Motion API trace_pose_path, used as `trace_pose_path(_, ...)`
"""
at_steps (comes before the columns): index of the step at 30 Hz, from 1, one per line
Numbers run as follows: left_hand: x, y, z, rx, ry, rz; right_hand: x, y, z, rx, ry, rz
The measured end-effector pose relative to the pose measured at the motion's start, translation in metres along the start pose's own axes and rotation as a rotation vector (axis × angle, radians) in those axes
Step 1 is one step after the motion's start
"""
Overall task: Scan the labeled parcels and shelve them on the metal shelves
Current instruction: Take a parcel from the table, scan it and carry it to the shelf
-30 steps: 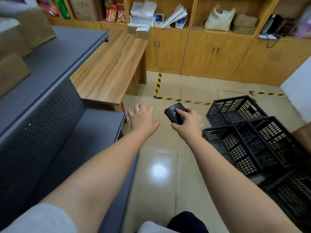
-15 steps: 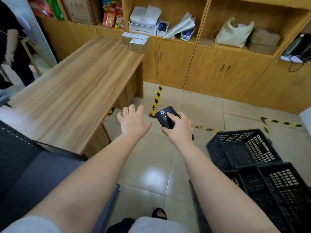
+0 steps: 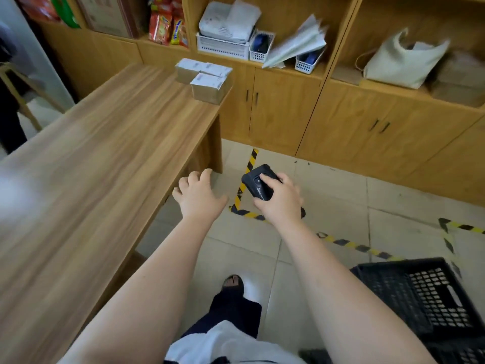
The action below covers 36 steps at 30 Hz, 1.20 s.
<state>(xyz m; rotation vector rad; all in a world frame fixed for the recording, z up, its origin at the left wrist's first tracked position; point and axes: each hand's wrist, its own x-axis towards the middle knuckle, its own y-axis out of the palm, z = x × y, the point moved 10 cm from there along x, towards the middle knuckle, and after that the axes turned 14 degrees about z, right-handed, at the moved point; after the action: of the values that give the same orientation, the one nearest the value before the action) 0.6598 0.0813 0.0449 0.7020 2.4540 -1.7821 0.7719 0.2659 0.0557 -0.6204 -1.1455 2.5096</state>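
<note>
My right hand (image 3: pixel 280 198) grips a black handheld scanner (image 3: pixel 258 184), thumb on its top, held out over the floor. To its left, my left hand (image 3: pixel 199 197) is stretched forward, fingers loosely spread and holding nothing, beside the front corner of a long wooden table (image 3: pixel 99 179). Several small cardboard parcels with white labels (image 3: pixel 206 80) stand at the table's far end. The metal shelves are out of view.
Wooden cabinets (image 3: pixel 288 111) with open shelves holding white baskets, papers and a white bag (image 3: pixel 401 64) line the far wall. Black plastic crates (image 3: pixel 430 300) sit on the floor at lower right. Yellow-black tape (image 3: pixel 246 174) marks the tiled floor. A person stands at far left.
The view has swung away from the grey metal shelves toward the wooden table and moved closer to it. Both hands stay extended, the right still holding the scanner.
</note>
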Motion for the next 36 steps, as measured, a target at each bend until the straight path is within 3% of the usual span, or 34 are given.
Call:
trace_pose_path(10, 0.231, -0.077, -0.069, -0.07, -0.119, -0.033, 0.243, -0.058, 0.04, 0.042, -0.027, 0.067)
trace_pose_path(22, 0.413, -0.079, -0.073, -0.311, -0.444, -0.047, 0.497, -0.078, 0.106, -0.17, -0.345, 0.322)
trace_pose_path(29, 0.471, -0.065, -0.049, -0.401, -0.615, 0.063, 0.595, -0.059, 0.149, -0.177, -0.446, 0.497)
trace_pose_path(36, 0.561, -0.063, -0.021, -0.365, -0.523, 0.249, 0.678, -0.038, 0.211, -0.306, -0.545, 0.486)
